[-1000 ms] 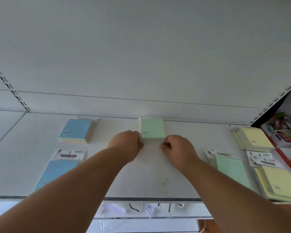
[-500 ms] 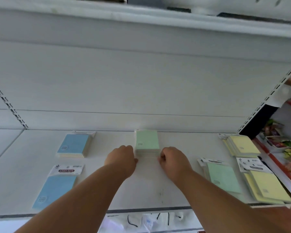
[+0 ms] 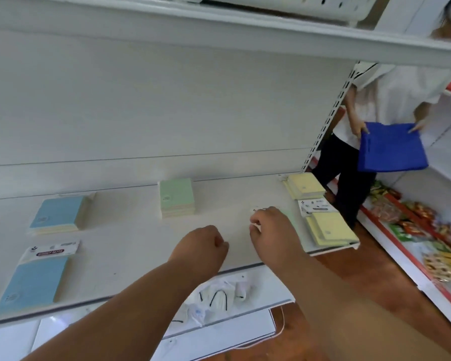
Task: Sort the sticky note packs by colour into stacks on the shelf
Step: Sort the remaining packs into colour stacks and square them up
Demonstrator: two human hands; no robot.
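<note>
Both hands have come away from the green stack (image 3: 177, 197), which a second ago they were squaring up from either side; it now stands alone at the back of the shelf (image 3: 130, 246), against the rear panel. The left hand (image 3: 202, 247) hovers over the bare middle of the shelf with its fingers curled into a loose fist, nothing in it. The right hand (image 3: 272, 231) has shifted to the right and lies over a single green pack (image 3: 292, 217), most of which it hides; its fingers are bent at the pack's white header card, but whether they actually pinch it cannot be told. To the left, a blue stack (image 3: 59, 213) sits at the back and a lone blue pack (image 3: 34, 278) with a printed header lies near the front edge. At the right end are a yellow stack (image 3: 303, 185) at the back and more yellow packs (image 3: 330, 230) nearer the front. Beyond the shelf end, another person (image 3: 370, 100) holds a blue folded item (image 3: 391, 148).
</note>
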